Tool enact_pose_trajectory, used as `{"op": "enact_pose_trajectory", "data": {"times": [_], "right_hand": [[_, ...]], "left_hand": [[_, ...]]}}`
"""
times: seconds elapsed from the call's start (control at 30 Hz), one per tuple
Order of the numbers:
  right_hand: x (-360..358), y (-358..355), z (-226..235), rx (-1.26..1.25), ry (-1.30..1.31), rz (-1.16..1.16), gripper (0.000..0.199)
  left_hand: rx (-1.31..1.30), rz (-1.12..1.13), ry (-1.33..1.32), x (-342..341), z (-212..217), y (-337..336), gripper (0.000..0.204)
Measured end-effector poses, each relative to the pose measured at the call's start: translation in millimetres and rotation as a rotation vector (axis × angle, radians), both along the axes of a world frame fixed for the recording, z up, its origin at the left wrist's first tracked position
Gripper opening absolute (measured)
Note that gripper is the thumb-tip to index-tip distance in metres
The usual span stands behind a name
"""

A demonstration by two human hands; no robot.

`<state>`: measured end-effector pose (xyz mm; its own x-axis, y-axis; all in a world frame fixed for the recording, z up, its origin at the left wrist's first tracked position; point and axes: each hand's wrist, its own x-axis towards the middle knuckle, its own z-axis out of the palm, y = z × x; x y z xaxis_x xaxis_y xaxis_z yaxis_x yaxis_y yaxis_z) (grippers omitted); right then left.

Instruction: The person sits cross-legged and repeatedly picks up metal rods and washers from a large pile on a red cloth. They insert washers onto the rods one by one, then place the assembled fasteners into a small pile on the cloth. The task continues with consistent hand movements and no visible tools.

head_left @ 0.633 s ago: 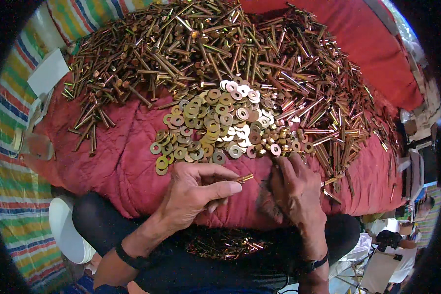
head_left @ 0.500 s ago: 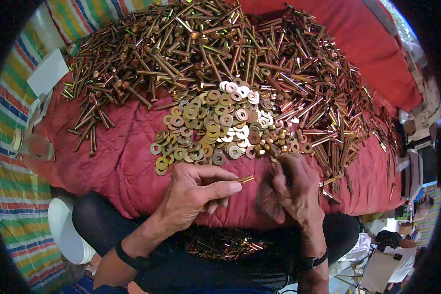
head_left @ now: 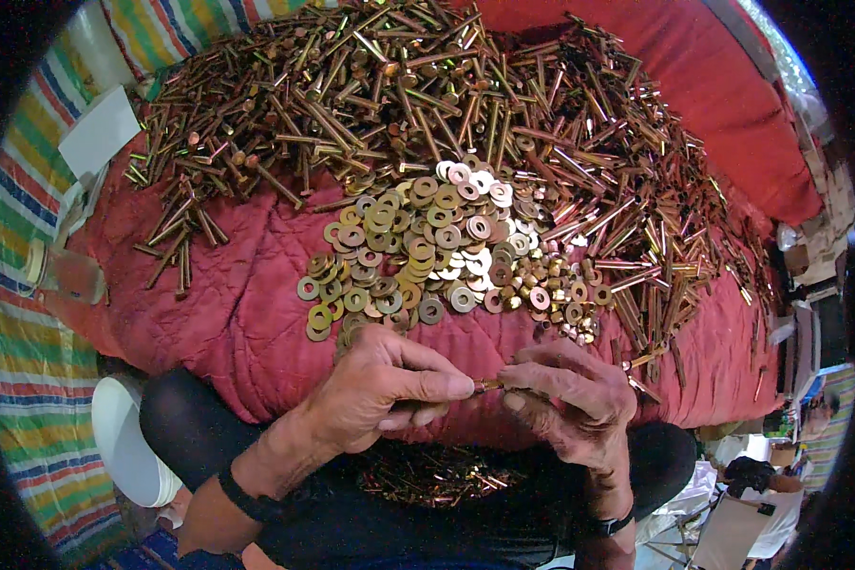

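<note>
Between the thumb and fingers of my left hand (head_left: 375,391) is a thin brass-coloured bolt (head_left: 485,385), lying sideways with only a short end showing. My right hand (head_left: 579,399) meets that end, its thumb and fingers closed round the tip. Whatever small part the right fingers hold there is hidden. Just beyond both hands lies a heap of flat washers (head_left: 389,271). Small brass-coloured nuts (head_left: 546,275) are gathered at the heap's right side, close to my right hand.
A large mound of loose bolts (head_left: 351,104) covers the far part of the red quilted cloth (head_left: 247,313). More metal pieces (head_left: 437,480) lie between my legs. At the left are a white bucket (head_left: 128,446), a clear jar (head_left: 71,274) and a white card (head_left: 100,133).
My right hand has come down and left from the small nuts to the bolt's end. My left hand still pinches the bolt, nearly in place.
</note>
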<state>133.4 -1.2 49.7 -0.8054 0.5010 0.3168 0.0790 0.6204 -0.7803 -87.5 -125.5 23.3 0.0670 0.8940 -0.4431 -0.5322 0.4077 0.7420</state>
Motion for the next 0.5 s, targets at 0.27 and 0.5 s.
{"op": "enact_pose_trajectory", "data": {"times": [0.27,0.5], "right_hand": [[-1,-2,0,0.084,0.016,0.025,0.028],[0,-5,4,-0.072,-0.02,-0.062,0.025]], "left_hand": [[0.002,-0.071,-0.072,-4,0,0,0.022],[0.467,0.071,0.696,12,6,0,0.016]]}}
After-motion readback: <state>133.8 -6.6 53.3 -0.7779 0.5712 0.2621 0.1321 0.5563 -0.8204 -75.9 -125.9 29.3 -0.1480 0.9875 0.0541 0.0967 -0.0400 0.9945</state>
